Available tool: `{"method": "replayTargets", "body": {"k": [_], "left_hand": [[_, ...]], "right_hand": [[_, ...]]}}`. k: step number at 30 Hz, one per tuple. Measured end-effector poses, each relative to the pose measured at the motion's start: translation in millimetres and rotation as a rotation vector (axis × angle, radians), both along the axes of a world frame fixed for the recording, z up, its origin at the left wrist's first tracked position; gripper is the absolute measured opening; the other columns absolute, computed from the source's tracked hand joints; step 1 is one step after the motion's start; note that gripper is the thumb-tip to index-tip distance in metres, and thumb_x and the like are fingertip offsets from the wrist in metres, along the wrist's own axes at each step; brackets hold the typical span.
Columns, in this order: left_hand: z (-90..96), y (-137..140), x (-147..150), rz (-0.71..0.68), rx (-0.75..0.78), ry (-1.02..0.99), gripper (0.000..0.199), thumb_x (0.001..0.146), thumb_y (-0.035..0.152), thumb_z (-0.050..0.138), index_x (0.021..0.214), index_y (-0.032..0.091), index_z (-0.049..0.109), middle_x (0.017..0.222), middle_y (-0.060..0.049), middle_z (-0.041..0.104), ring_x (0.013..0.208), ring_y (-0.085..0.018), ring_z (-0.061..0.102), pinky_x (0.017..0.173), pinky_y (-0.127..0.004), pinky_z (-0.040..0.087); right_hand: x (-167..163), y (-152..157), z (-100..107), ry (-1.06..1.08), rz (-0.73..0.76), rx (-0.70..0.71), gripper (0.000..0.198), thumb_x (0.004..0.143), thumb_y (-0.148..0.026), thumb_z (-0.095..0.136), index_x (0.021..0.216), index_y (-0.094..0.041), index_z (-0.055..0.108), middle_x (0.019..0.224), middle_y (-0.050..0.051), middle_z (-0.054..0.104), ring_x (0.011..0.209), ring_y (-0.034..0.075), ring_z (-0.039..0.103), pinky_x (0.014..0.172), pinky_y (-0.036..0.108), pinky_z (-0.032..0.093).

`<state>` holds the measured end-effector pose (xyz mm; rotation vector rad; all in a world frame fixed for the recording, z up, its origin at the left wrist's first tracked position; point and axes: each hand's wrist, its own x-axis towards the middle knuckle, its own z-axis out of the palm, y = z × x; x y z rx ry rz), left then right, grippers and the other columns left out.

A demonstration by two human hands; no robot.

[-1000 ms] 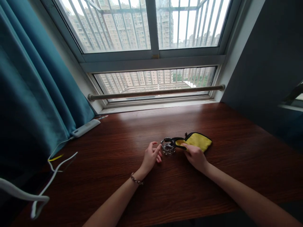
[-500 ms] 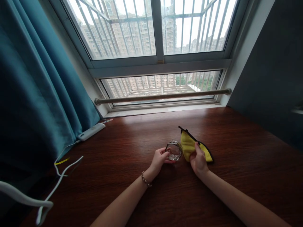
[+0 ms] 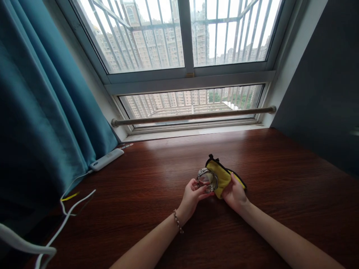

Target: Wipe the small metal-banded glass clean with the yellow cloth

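My left hand (image 3: 193, 193) pinches a small round clear glass vessel (image 3: 206, 179) by its left and lower side, fingers closed around the rim. The vessel is tilted so that its round opening faces me; whether it is a cup or a bowl I cannot tell. On its right, my right hand (image 3: 235, 195) grips a folded yellow cleaning cloth (image 3: 223, 177) with black edging, thumb on top. The cloth's left part lies against or just behind the glass. Both hands are over the brown wooden tabletop (image 3: 157, 168). A beaded bracelet (image 3: 177, 221) circles my left wrist.
At the left, a white power strip (image 3: 107, 159) lies beside the blue curtain (image 3: 70, 112), with white cables (image 3: 66, 220) trailing toward me. A horizontal metal rail (image 3: 193, 116) crosses the window behind the table. A dark grey wall (image 3: 322, 89) stands at the right.
The glass and the cloth have come together, the cloth shifting left and its left edge folding toward the glass. My left hand has turned the glass slightly.
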<state>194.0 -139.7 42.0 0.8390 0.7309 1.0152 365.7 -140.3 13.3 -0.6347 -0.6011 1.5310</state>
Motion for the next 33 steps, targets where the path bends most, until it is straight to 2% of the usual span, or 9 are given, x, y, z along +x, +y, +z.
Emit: {"method": "replayTargets", "body": {"k": [4,8,14,16,19,23,27,30,33], "left_hand": [[0.6,3.9,-1.2,0.044,0.016,-0.025,0.038,0.070,0.023,0.071,0.097,0.012,0.047,0.103,-0.010,0.062,0.093,-0.021,0.062,0.085,-0.044,0.052],[-3.5,3.4,-1.8,0.054,0.115,0.087,0.037,0.068,0.024,0.072,0.088,0.014,0.043,0.102,-0.010,0.062,0.091,-0.021,0.063,0.077,-0.043,0.055],[-12.3,-6.2,-4.1,0.097,0.415,0.410,0.040,0.066,0.027,0.073,0.087,0.017,0.042,0.089,-0.004,0.063,0.082,-0.018,0.065,0.075,-0.034,0.056],[-15.5,-8.0,-5.2,0.058,0.504,0.516,0.044,0.065,0.029,0.074,0.093,0.017,0.043,0.089,-0.005,0.063,0.080,-0.019,0.065,0.074,-0.034,0.056],[-20.1,-8.1,-5.0,0.017,0.693,0.599,0.060,0.064,0.031,0.074,0.112,0.018,0.041,0.106,-0.009,0.057,0.089,-0.020,0.062,0.078,-0.036,0.055],[-24.8,-5.1,-3.2,0.046,0.973,0.724,0.082,0.066,0.028,0.072,0.135,0.025,0.027,0.119,-0.011,0.043,0.103,-0.023,0.054,0.083,-0.037,0.052],[-24.8,-2.6,-4.1,0.045,1.015,0.790,0.105,0.054,0.034,0.080,0.140,0.030,0.018,0.119,-0.009,0.037,0.099,-0.022,0.054,0.084,-0.037,0.051],[-18.7,-3.1,-6.7,0.000,1.038,0.811,0.102,0.051,0.039,0.081,0.137,0.033,0.027,0.131,-0.009,0.026,0.098,-0.020,0.055,0.088,-0.037,0.049],[-8.0,-4.8,-9.2,-0.088,1.037,0.815,0.102,0.047,0.043,0.081,0.135,0.029,0.033,0.138,-0.009,0.020,0.110,-0.025,0.050,0.095,-0.036,0.045]], "right_hand": [[-0.5,0.2,-1.6,-0.073,0.045,0.019,0.038,0.079,-0.050,0.055,0.095,-0.018,0.067,0.101,0.010,0.067,0.096,0.031,0.060,0.077,0.043,0.051],[-10.3,-6.1,4.8,-0.181,0.040,0.097,0.043,0.070,-0.044,0.071,0.106,-0.023,0.061,0.106,0.007,0.064,0.097,0.028,0.059,0.081,0.038,0.049],[-11.5,-10.1,6.3,-0.421,0.067,0.196,0.033,0.071,-0.030,0.072,0.100,-0.017,0.063,0.095,0.007,0.065,0.088,0.025,0.059,0.079,0.034,0.047],[-9.9,-9.0,4.4,-0.497,0.010,0.207,0.027,0.070,-0.027,0.071,0.094,-0.017,0.064,0.089,0.005,0.065,0.086,0.025,0.059,0.077,0.034,0.047],[-8.9,-7.6,2.3,-0.598,-0.098,0.201,0.018,0.068,-0.020,0.068,0.086,-0.018,0.066,0.083,0.004,0.066,0.078,0.025,0.059,0.071,0.033,0.047],[-8.9,-8.7,0.2,-0.724,-0.196,0.193,0.007,0.067,-0.019,0.064,0.074,-0.018,0.067,0.072,0.003,0.065,0.067,0.024,0.058,0.062,0.031,0.046],[-9.1,-11.8,-1.0,-0.820,-0.227,0.200,0.006,0.068,-0.020,0.064,0.064,-0.016,0.066,0.062,0.002,0.063,0.058,0.021,0.055,0.054,0.028,0.042],[-10.0,-14.0,0.2,-0.842,-0.208,0.223,0.007,0.068,-0.021,0.063,0.070,-0.016,0.067,0.067,0.003,0.065,0.063,0.022,0.057,0.058,0.027,0.044],[-11.1,-16.0,2.4,-0.848,-0.177,0.247,0.016,0.067,-0.022,0.062,0.081,-0.017,0.068,0.078,0.003,0.067,0.073,0.023,0.060,0.065,0.028,0.047]]}}
